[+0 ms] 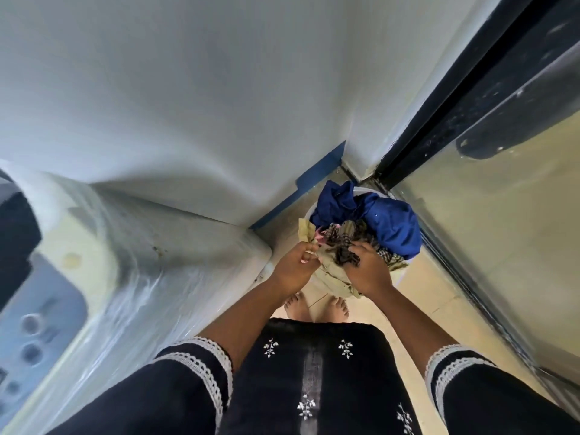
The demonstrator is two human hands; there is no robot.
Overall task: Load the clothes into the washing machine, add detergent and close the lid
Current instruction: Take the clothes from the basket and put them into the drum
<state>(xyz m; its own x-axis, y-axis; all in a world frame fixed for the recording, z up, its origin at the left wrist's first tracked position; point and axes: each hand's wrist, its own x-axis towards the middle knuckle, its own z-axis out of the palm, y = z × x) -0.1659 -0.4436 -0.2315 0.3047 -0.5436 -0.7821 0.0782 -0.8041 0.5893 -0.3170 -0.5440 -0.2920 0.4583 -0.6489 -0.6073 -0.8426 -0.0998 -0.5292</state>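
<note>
1. A white bucket (396, 269) stands on the tiled floor (420, 293) in the corner; nearly all of it is hidden under the clothes heaped in it, so only slivers of rim show.
2. A blue cloth (389, 219) lies on top at the far side of the bucket and hangs over its rim.
3. A dark checked cloth (343, 246) sits in the middle of the bucket, and a pale olive cloth (332, 274) spills over the near rim. How many garments there are cannot be told.
4. The left hand (293, 265) is at the near-left side of the bucket, fingers curled and pinching the edge of the olive cloth.
5. The right hand (367, 268) is at the near side of the bucket, fingers bent down into the checked cloth and gripping it; its fingertips are buried in the fabric.
6. The washer (131, 277) stands left of the bucket, blurred and cut off by the frame edge. Its panel (34, 334) shows only as smeared round knobs, and its dark opening (15, 240) is partly visible.
7. No clothes can be seen in the washer.
8. Bare feet (317, 307) show just near of the bucket, partly hidden by a dark dress (314, 372).
9. A glass door (502, 215) rises right of the bucket.
</note>
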